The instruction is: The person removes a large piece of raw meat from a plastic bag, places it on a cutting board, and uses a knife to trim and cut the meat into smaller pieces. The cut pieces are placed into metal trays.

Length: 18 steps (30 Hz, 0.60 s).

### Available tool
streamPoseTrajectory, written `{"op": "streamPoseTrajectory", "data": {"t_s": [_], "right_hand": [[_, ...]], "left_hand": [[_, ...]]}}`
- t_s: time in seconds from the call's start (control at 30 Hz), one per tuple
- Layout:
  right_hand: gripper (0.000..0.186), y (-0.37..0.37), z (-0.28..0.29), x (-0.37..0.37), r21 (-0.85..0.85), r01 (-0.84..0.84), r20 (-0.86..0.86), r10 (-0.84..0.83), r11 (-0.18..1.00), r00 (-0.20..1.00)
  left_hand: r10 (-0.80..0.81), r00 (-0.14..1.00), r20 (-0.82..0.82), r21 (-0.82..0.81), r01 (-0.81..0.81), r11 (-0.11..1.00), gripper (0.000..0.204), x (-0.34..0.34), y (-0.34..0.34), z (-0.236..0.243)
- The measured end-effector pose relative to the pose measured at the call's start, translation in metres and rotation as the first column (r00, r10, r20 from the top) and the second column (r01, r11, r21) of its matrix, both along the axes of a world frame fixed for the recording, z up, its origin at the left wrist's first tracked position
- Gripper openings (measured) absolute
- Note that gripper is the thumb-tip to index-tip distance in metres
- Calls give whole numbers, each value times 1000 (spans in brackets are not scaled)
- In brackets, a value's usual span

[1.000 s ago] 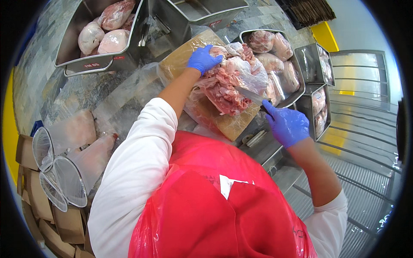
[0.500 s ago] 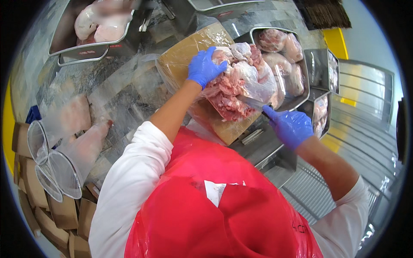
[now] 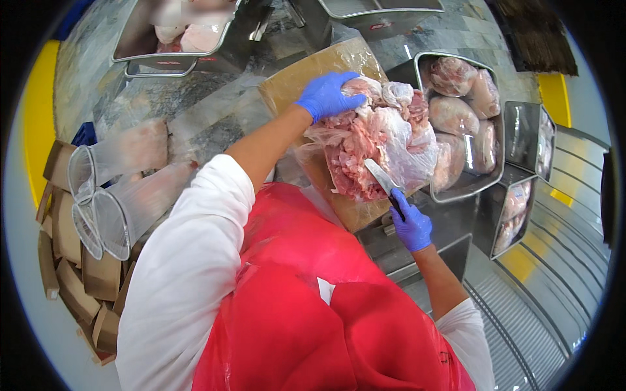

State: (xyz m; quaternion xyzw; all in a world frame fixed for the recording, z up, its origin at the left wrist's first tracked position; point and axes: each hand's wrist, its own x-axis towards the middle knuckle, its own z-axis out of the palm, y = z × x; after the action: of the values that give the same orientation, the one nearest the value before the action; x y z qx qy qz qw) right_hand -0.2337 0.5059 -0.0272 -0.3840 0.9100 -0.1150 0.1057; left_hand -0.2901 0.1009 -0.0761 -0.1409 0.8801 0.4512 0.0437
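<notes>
A large piece of raw meat point(image 3: 372, 143), pink with whitish skin and fat, lies spread on a plastic-wrapped brown cardboard surface point(image 3: 290, 85). My blue-gloved left hand point(image 3: 331, 98) grips its upper left edge, thumb and fingers on the meat. In my blue-gloved right hand point(image 3: 412, 227) is a knife point(image 3: 379, 176) with a dark handle. Its blade lies over the meat's lower edge, pointing up and to the left. Whether the tip cuts in, I cannot tell.
A metal tub point(image 3: 499, 130) of netted or wrapped meat pieces stands at the right, with smaller metal bins point(image 3: 515, 218) beyond. Netting tubes point(image 3: 111, 218) lie at the left near cardboard pieces point(image 3: 72, 260). Another meat tub point(image 3: 176, 62) is at the far left.
My right hand has drawn the knife down and left, and the blade now points more upward. My left hand stays on the meat. The whole view has shifted somewhat.
</notes>
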Motion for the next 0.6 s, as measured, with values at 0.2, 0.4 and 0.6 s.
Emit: {"op": "streamPoseTrajectory", "data": {"t_s": [0.2,0.4,0.6], "right_hand": [[55,6,-63,37,-257,140,69,-127,956,990],[54,-19,-62,72,-386,349,163,-310,854,937],[52,-16,109,64,158,345,140,-367,925,920]], "left_hand": [[-36,999,-27,45,37,998,74,1,0,-11],[-61,995,-78,-28,59,998,72,-8,-5,-28],[-74,996,-59,21,75,997,76,-11,-4,-24]]}}
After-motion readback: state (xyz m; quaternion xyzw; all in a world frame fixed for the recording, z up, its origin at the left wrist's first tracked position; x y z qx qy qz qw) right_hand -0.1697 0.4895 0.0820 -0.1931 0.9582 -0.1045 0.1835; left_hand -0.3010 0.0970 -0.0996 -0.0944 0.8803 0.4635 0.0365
